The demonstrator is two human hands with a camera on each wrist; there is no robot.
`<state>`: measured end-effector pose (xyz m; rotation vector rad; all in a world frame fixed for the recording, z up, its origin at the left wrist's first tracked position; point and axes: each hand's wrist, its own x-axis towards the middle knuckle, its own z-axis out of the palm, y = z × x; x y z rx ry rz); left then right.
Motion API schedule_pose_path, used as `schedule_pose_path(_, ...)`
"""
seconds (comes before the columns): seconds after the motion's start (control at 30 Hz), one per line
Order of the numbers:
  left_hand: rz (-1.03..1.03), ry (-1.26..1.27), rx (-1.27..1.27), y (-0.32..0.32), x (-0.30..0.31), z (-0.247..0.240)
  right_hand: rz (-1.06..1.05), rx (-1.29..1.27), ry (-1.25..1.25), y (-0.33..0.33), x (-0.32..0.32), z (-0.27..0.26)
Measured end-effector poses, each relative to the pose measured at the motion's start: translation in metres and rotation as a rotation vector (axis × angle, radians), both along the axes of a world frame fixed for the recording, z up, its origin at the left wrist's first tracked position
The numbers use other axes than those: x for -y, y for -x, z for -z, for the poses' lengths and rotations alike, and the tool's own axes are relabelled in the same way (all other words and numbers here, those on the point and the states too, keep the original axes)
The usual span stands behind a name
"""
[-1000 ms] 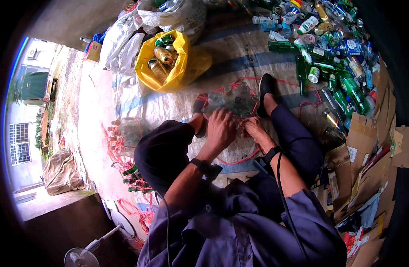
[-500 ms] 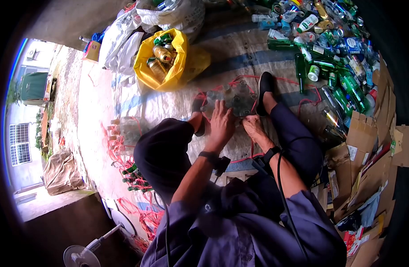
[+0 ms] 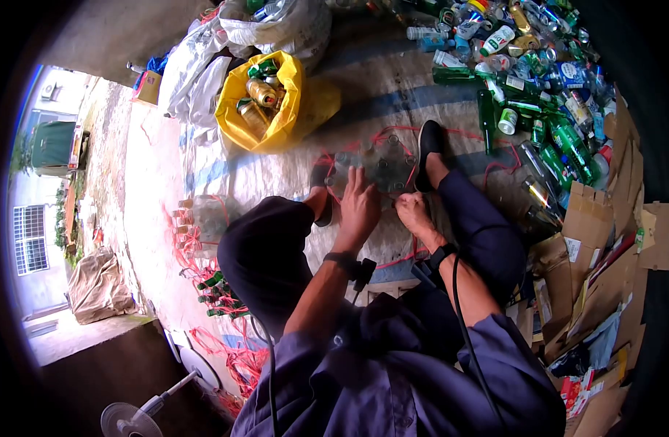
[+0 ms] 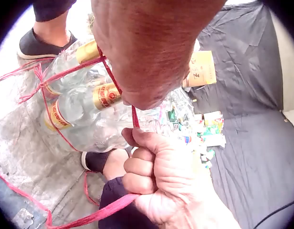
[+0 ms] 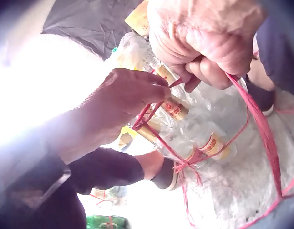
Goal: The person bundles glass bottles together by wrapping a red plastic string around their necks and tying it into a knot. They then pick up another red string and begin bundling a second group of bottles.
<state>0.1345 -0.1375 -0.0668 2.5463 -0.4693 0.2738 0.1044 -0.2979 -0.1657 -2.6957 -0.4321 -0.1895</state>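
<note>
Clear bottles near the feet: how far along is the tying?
Done: the clear bottles are grouped, with pink twine around them and a knot visible.

In hand: the left hand pinches the twine near the bundle; the right hand grips it beside that.

Left, probably: fastening this strand and dealing with its long loose length.
</note>
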Motion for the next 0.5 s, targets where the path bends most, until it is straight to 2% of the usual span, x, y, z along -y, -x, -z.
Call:
schedule_pose_path(0.03,0.003,0.006,0.003,0.001,0.000,-0.001,0.006,-0.106,-0.119,-0.001,-0.001,-0.008)
schedule_pose_path(0.07,0.004,0.011,0.005,0.001,-0.001,-0.001,0.004,-0.102,-0.116,-0.001,-0.002,-0.013)
schedule_pose_path(0.13,0.008,0.006,0.012,0.001,-0.002,0.000,0.151,-0.136,-0.425,-0.002,-0.005,-0.025)
schedule_pose_path(0.17,0.015,-0.001,0.017,0.001,-0.003,0.000,0.149,-0.134,-0.421,-0.001,-0.001,-0.032)
schedule_pose_path(0.23,0.007,0.020,0.027,0.000,-0.002,0.001,0.158,-0.344,-0.332,-0.004,0.005,-0.095)
schedule_pose_path(0.27,0.002,0.036,0.031,0.001,-0.001,0.002,0.157,-0.345,-0.326,-0.005,0.007,-0.092)
schedule_pose_path(0.33,0.000,0.035,0.019,0.002,-0.001,0.000,0.066,-0.148,-0.269,-0.010,0.013,-0.086)
schedule_pose_path(0.43,-0.001,0.035,0.014,0.001,-0.001,-0.001,-0.008,-0.019,-0.294,-0.023,0.019,-0.097)
schedule_pose_path(0.5,-0.002,0.038,0.017,0.001,-0.001,0.000,0.016,-0.015,-0.249,-0.033,0.020,-0.106)
